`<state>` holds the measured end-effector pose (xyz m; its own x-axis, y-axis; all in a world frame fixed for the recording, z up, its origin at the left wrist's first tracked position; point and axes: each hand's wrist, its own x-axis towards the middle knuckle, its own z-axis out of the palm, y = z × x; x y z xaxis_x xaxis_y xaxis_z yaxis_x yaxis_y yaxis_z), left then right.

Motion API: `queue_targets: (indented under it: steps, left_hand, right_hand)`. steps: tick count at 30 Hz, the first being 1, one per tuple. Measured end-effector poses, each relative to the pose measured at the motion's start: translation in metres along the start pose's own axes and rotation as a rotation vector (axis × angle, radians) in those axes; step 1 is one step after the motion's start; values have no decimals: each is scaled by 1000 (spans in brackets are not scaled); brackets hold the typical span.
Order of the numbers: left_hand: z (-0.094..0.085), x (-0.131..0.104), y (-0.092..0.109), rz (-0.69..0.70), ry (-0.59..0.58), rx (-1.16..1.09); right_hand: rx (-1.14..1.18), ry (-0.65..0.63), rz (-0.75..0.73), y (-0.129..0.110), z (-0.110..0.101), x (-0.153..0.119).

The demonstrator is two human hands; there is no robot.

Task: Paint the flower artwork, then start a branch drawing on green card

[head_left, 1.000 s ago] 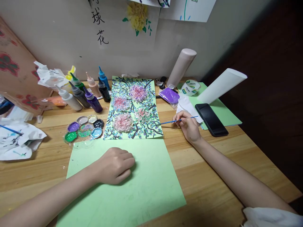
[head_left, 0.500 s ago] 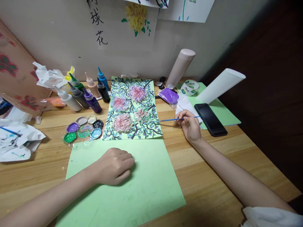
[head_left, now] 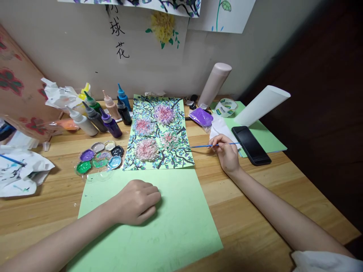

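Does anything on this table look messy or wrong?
I see no spills or breakage. The white paper at the far left looks messy, crumpled and blotched with paint, and another crumpled wad sits behind the paint bottles. The flower picture looks fine.

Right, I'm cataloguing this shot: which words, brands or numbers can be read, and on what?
"球花", written downward on the wall sheet; the character above is partly hidden, so unread.
Tape roll: printed label, too small to read surely.
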<state>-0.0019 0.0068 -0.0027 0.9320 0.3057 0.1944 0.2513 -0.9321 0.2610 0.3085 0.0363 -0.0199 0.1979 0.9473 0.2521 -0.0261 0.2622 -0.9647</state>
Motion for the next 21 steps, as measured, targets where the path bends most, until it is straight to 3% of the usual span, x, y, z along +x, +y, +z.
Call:
queue_targets:
  steps: [21]
  left_hand:
    - [0,-1,2,-17,-11,-7]
  right_hand:
    - [-53,73,63,0,1,1]
